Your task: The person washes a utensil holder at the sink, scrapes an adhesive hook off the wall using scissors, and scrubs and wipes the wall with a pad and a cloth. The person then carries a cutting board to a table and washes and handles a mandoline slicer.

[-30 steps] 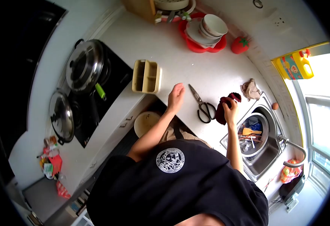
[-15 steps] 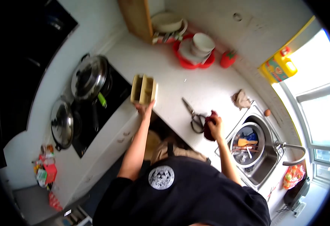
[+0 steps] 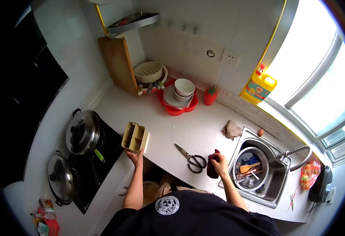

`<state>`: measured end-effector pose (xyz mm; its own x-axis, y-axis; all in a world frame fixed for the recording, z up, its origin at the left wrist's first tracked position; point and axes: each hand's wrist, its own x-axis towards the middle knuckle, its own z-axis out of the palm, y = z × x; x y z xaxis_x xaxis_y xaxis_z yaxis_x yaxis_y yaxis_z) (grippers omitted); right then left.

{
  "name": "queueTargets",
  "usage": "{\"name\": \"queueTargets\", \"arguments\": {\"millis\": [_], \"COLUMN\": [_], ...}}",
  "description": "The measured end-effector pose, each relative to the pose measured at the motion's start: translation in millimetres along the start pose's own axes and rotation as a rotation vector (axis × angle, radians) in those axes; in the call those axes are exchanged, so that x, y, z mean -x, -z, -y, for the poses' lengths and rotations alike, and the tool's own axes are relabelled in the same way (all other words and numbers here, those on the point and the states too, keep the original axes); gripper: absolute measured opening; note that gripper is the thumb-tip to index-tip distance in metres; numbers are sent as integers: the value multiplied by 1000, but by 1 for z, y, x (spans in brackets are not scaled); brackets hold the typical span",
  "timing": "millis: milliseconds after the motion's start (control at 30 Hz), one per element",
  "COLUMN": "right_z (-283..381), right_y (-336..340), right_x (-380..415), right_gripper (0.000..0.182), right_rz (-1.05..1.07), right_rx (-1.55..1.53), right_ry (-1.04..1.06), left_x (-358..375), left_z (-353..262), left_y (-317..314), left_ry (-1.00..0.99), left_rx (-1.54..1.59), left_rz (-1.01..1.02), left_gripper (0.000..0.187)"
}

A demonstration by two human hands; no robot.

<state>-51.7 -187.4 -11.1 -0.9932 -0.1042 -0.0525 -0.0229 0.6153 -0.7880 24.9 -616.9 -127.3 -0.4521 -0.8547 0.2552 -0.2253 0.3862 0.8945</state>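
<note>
My left hand [image 3: 135, 156] grips the near end of a beige utensil holder [image 3: 129, 136] with divided compartments, at the counter's front edge beside the stove. The compartments face up and hold nothing that I can see. In my right hand [image 3: 220, 164] is a bunched dark red cloth [image 3: 212, 168], with the fingers closed around it over the counter, left of the sink. A pair of scissors with black handles [image 3: 195, 161] lies between my hands, nearer the cloth, blades pointing up and left.
Two lidded pans [image 3: 82, 131] occupy the black stove [image 3: 110, 157] at left. The sink [image 3: 276, 188] at right contains a metal basin [image 3: 266, 157] of utensils. Behind stand stacked bowls [image 3: 184, 87], a red tray [image 3: 194, 105] and a cutting board [image 3: 118, 65]. A crumpled rag [image 3: 232, 129] lies near the sink.
The view has tilted upward, so the counter sits lower and more wall shows. Both hands keep the same holds, with little visible shift against the counter.
</note>
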Motion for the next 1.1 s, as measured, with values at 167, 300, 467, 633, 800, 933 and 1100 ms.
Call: {"name": "queueTargets", "arguments": {"millis": [167, 300, 467, 633, 800, 933, 1100], "right_z": [8, 23, 56, 91, 114, 102, 88], "right_y": [-8, -29, -58, -81, -83, -81, -70], "right_x": [-10, -20, -37, -56, -63, -54, -37], "right_gripper": [32, 32, 30, 31, 29, 28, 28], "right_rz": [-102, -144, -158, -158, -201, -276, -379], "right_rx": [-42, -53, -39, -45, -40, 8, 66], "right_ry": [-62, -111, -109, -89, -96, -135, -270], "left_x": [-30, -48, -65, -145, -233, -290, -325], "left_z": [-6, -30, -98, -210, -313, -352, -383], "left_y": [-1, -6, -15, -63, -149, -228, -286], "left_ry": [-19, 7, 22, -107, -106, -222, -236], "left_rx": [149, 295, 513, 732, 778, 856, 881], "left_rz": [98, 199, 470, 870, 1088, 1207, 1278], "left_gripper": [103, 102, 100, 93, 97, 97, 94]}}
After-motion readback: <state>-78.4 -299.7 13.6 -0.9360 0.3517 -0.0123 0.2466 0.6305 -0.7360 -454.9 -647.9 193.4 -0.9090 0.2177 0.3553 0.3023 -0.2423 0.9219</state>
